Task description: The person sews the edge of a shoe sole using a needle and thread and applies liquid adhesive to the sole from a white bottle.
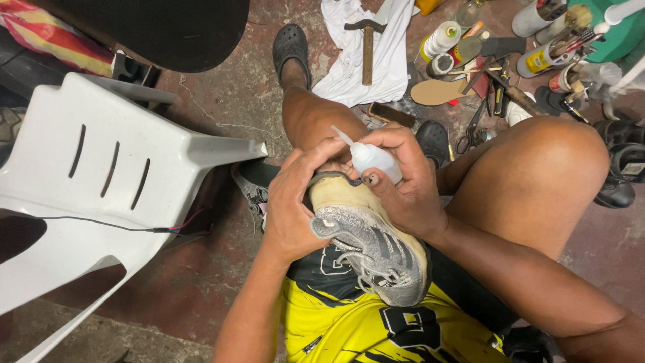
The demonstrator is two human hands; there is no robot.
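While the left hand (292,202) wrapped curled fingers around one worn grey knit sneaker (369,245) with a yellowed rubber sole, the right hand (403,178) pinched one small white plastic glue bottle (371,158), its thin nozzle slanting up just above the left fingertips. Beyond the fingers, one wooden-handled hammer (367,47) lay on white cloth (376,64).

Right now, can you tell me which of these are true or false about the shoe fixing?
1. The right hand holds a small white squeeze bottle. True.
2. The left hand holds a hammer. False: it grips the grey sneaker; the hammer lies on a white cloth.
3. A white plastic chair stands at the left. True.
4. The sneaker lies on the floor. False: it rests on the lap.
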